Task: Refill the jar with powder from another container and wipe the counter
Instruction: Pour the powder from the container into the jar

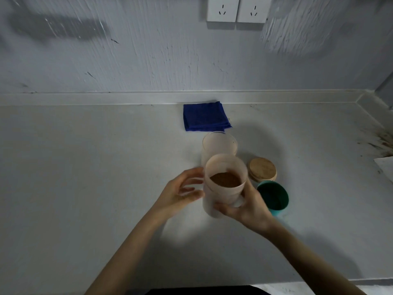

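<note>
- Head view: the right hand (244,207) grips the lower part of a frosted container (223,186), fingers curled round its base; the container holds brown powder (225,179), its mouth open toward the camera.
- The left hand (180,192) sits at the container's left side, fingers loosely spread and relaxed; they look to be just touching its wall, though blur makes contact hard to judge.
- Just behind the container stands a second frosted jar (219,143), open-topped, on the worktop (95,167); whether it holds anything cannot be told.
- A folded blue cloth (205,117) lies behind the jar, near the wall.
- A round wooden lid (263,168) lies flat to the right of the container; a teal lid (274,198) lies just in front of it, beside the right hand.
- Brown stains (380,143) mark the worktop's far right edge.
- Two white sockets (237,9) sit on the wall above.
</note>
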